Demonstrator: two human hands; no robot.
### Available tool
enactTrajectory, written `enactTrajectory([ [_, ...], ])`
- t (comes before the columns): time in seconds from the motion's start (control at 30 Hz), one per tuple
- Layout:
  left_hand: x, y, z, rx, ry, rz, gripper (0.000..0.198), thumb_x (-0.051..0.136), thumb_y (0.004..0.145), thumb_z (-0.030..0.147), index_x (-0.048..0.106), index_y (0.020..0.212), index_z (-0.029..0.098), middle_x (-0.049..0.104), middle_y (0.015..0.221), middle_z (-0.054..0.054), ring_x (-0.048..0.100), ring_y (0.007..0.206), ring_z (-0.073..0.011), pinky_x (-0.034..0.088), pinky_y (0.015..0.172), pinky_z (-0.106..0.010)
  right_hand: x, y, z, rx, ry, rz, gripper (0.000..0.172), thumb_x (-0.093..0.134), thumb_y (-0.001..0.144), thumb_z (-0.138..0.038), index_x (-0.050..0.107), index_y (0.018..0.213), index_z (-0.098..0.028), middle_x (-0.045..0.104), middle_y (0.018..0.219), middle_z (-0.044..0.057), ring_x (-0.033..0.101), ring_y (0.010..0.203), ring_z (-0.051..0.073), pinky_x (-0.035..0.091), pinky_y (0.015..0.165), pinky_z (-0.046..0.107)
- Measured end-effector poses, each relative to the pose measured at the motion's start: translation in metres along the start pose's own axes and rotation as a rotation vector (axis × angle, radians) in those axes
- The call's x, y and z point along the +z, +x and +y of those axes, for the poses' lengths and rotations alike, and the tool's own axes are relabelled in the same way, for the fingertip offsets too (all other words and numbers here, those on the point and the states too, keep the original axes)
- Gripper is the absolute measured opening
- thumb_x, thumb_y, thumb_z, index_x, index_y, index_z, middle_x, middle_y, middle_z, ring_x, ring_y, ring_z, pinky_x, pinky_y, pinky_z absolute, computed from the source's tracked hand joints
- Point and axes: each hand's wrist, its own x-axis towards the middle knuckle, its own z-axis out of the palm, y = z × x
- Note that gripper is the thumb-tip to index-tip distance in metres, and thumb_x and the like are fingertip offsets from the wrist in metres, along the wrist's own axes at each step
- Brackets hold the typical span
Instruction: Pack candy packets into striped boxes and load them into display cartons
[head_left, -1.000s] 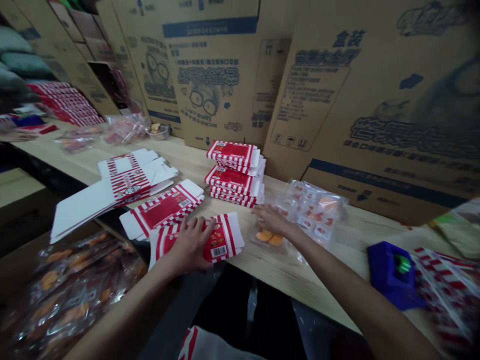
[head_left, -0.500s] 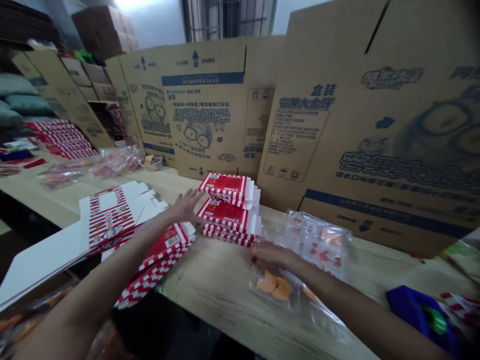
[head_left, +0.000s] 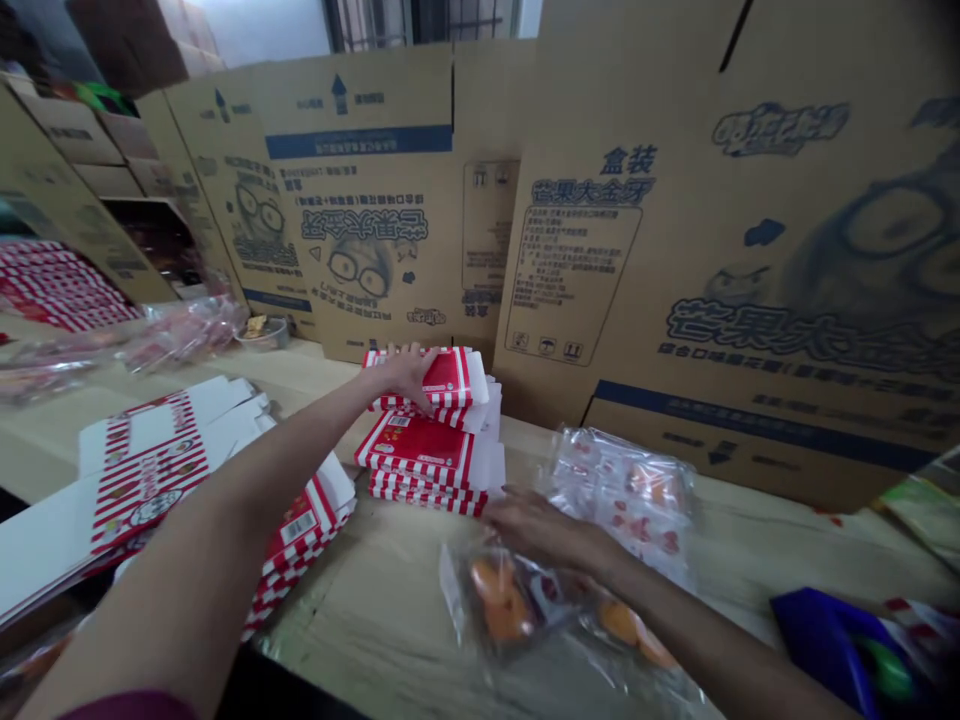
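My left hand (head_left: 409,375) reaches over the top of a stack of flat red-and-white striped cartons (head_left: 424,440). Its fingers lie across the top carton (head_left: 450,372), with the thumb at the near edge. By the lower right corner of the stack is my right hand (head_left: 529,525), its fingers bent and close together. Under that hand lies a clear plastic bag with orange pieces (head_left: 499,600). Whatever its fingertips may hold is hidden. Another clear bag with orange pieces (head_left: 626,625) lies below my right forearm.
Large printed cardboard boxes (head_left: 600,260) wall off the back of the table. Clear packets with red marks (head_left: 637,500) lie right of the stack. More striped cartons (head_left: 300,530) and flat white-and-red card (head_left: 157,460) are at left. A blue holder (head_left: 817,640) stands at the right.
My left hand has moved from beside the stack onto its top carton. The bag under my right hand shows more fully and has shifted slightly nearer. The view has turned right.
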Motion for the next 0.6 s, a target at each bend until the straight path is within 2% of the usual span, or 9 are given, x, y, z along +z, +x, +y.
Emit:
enactTrajectory([
  [0.1, 0.004, -0.067, 0.015, 0.020, 0.093, 0.128, 0.134, 0.076, 0.047, 0.061, 0.011, 0.153, 0.009, 0.031, 0.146, -0.031, 0.030, 0.132, -0.0496, 0.013, 0.109, -0.063, -0.026, -0.030, 0.001, 0.117, 0.097, 0.183, 0.030, 0.052, 0.079, -0.012, 0.069, 0.102, -0.022, 0.071, 0.103, 0.005, 0.063, 0.090, 0.019, 0.047, 0.084, 0.030],
  [0.2, 0.028, -0.146, 0.041, 0.069, 0.136, 0.086, 0.129, 0.077, 0.046, 0.057, 0.019, 0.152, 0.010, 0.027, 0.149, -0.030, 0.026, 0.133, -0.0523, 0.010, 0.110, -0.064, -0.037, -0.073, 0.005, 0.347, 0.254, 0.475, 0.039, 0.047, 0.084, -0.013, 0.070, 0.113, -0.024, 0.071, 0.098, 0.004, 0.061, 0.076, 0.016, 0.047, 0.070, 0.026],
  [0.3, 0.067, -0.212, 0.075, 0.148, 0.107, 0.015, 0.123, 0.078, 0.043, 0.050, 0.027, 0.150, 0.014, 0.033, 0.148, -0.027, 0.027, 0.134, -0.0520, 0.008, 0.111, -0.065, -0.024, -0.110, -0.001, 0.575, 0.392, 0.627, 0.041, 0.046, 0.087, -0.018, 0.068, 0.121, -0.022, 0.068, 0.077, 0.001, 0.054, 0.056, 0.013, 0.042, 0.055, 0.022],
  [0.37, 0.094, -0.242, 0.096, 0.197, 0.039, -0.011, 0.121, 0.078, 0.043, 0.049, 0.030, 0.149, 0.015, 0.037, 0.146, -0.027, 0.032, 0.131, -0.0506, 0.011, 0.110, -0.065, -0.005, -0.124, -0.013, 0.669, 0.358, 0.631, 0.042, 0.044, 0.088, -0.017, 0.067, 0.123, -0.021, 0.066, 0.072, 0.001, 0.053, 0.054, 0.013, 0.042, 0.055, 0.022],
  [0.43, 0.118, -0.260, 0.114, 0.214, -0.047, -0.015, 0.121, 0.077, 0.043, 0.050, 0.031, 0.149, 0.014, 0.038, 0.145, -0.027, 0.035, 0.130, -0.0487, 0.013, 0.111, -0.065, 0.014, -0.131, -0.029, 0.734, 0.228, 0.582, 0.045, 0.043, 0.087, -0.013, 0.066, 0.125, -0.022, 0.068, 0.080, 0.004, 0.058, 0.063, 0.016, 0.044, 0.062, 0.024],
  [0.53, 0.141, -0.272, 0.134, 0.178, -0.157, 0.004, 0.122, 0.076, 0.045, 0.051, 0.027, 0.150, 0.015, 0.039, 0.145, -0.025, 0.033, 0.132, -0.0459, 0.012, 0.113, -0.063, 0.035, -0.137, -0.053, 0.798, 0.034, 0.451, 0.053, 0.042, 0.086, -0.009, 0.059, 0.134, -0.025, 0.067, 0.105, 0.009, 0.063, 0.083, 0.020, 0.045, 0.073, 0.027],
  [0.6, 0.150, -0.275, 0.144, 0.143, -0.196, 0.032, 0.121, 0.076, 0.045, 0.049, 0.027, 0.150, 0.016, 0.038, 0.146, -0.025, 0.033, 0.133, -0.0453, 0.012, 0.113, -0.063, 0.040, -0.140, -0.066, 0.759, 0.018, 0.333, 0.055, 0.039, 0.089, -0.010, 0.053, 0.139, -0.027, 0.064, 0.107, 0.010, 0.062, 0.085, 0.020, 0.045, 0.074, 0.027],
])
